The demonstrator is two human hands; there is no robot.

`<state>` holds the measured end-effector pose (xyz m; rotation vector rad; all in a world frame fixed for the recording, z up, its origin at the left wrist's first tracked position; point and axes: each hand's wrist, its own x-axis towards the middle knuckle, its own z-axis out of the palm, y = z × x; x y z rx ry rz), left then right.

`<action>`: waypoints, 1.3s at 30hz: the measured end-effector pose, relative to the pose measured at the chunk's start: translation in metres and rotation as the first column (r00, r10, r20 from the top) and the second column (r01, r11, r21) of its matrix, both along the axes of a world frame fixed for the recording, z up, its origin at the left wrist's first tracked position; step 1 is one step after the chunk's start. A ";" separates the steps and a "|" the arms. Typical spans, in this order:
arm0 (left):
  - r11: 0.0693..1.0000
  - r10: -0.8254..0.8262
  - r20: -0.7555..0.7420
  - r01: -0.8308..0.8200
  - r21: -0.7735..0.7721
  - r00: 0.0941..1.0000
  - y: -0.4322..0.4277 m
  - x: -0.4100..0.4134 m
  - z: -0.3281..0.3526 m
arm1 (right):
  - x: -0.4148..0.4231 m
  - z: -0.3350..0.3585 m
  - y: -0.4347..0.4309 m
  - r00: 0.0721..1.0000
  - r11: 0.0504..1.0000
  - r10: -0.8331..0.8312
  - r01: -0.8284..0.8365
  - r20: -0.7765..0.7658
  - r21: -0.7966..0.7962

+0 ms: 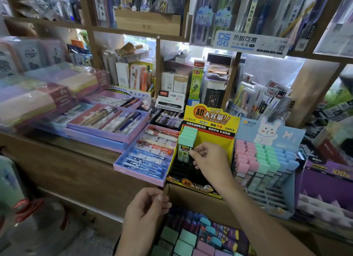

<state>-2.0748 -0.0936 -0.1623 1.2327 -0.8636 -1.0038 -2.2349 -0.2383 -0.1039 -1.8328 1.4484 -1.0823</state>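
Observation:
A yellow and black display box [225, 127] stands on the wooden counter, with a row of mint-capped lead cases [188, 136] along its left side. My right hand [208, 161] reaches into the box and pinches the frontmost lead case [183, 152] at its right edge. My left hand [147, 208] is lower, at the box's front left corner, with thumb and fingers pinched on a thin dark edge [167, 191] there. The rest of the box's slots look dark and bare.
A blue rabbit display [271, 133] of pink, green and blue cases stands right of the box. Pink and purple pen trays [141, 160] lie to the left. A lower tray of pastel cases [191, 238] sits below my hands. Shelves of stationery rise behind.

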 end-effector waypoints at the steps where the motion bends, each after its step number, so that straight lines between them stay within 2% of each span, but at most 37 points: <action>1: 1.000 -0.004 0.012 0.004 0.001 1.000 0.001 0.000 -0.001 | -0.003 0.000 0.005 1.000 1.000 -0.002 0.002 0.006 -0.002; 4: 1.000 -0.008 0.094 0.007 0.005 0.996 0.003 0.000 -0.003 | -0.013 -0.001 0.027 0.996 0.999 0.024 -0.025 0.087 0.019; 6: 0.999 -0.035 0.223 0.032 0.013 0.974 0.004 -0.002 -0.005 | -0.022 -0.003 0.048 0.993 0.997 0.066 -0.071 0.101 0.038; 10: 0.995 -0.079 0.544 0.099 -0.007 0.836 0.007 -0.007 -0.009 | -0.049 -0.012 0.087 0.984 0.977 0.150 -0.162 0.098 0.136; 13: 0.980 -0.155 0.767 0.193 0.042 0.623 0.010 -0.013 -0.010 | -0.079 -0.023 0.108 0.986 0.944 0.167 -0.166 0.022 0.284; 15: 0.963 -0.191 0.891 0.256 0.087 0.413 0.011 -0.016 -0.008 | -0.104 -0.032 0.116 0.980 0.927 0.186 -0.153 -0.065 0.341; 17: 0.929 -0.246 0.942 0.332 0.162 0.229 0.009 -0.019 -0.004 | -0.129 -0.039 0.121 0.968 0.911 0.200 -0.127 -0.151 0.393; 19: 0.883 -0.337 0.937 0.376 0.280 0.095 0.006 -0.023 -0.004 | -0.152 -0.046 0.126 0.938 0.878 0.244 -0.108 -0.244 0.466; 20: 0.851 -0.409 0.909 0.390 0.351 0.074 0.005 -0.024 -0.004 | -0.162 -0.049 0.128 0.916 0.852 0.288 -0.111 -0.281 0.512; 23: 0.711 -0.647 0.755 0.439 0.550 0.102 0.005 -0.033 -0.005 | -0.180 -0.058 0.137 0.790 0.756 0.455 -0.099 -0.411 0.647; 25: 0.621 -0.731 0.682 0.418 0.662 0.006 0.006 -0.040 -0.003 | -0.185 -0.062 0.141 0.667 0.698 0.560 -0.060 -0.492 0.713; 28: 0.522 -0.793 0.591 0.335 0.784 -0.147 0.003 -0.048 0.000 | -0.181 -0.064 0.149 0.571 0.675 0.616 -0.028 -0.543 0.737; 32: 0.507 -0.803 0.568 0.295 0.810 -0.181 0.002 -0.052 -0.003 | -0.179 -0.067 0.156 0.569 0.673 0.620 -0.032 -0.540 0.739; 39: 0.536 -0.790 0.604 0.361 0.763 -0.106 0.007 -0.056 -0.015 | -0.183 -0.071 0.159 0.612 0.692 0.611 -0.104 -0.502 0.715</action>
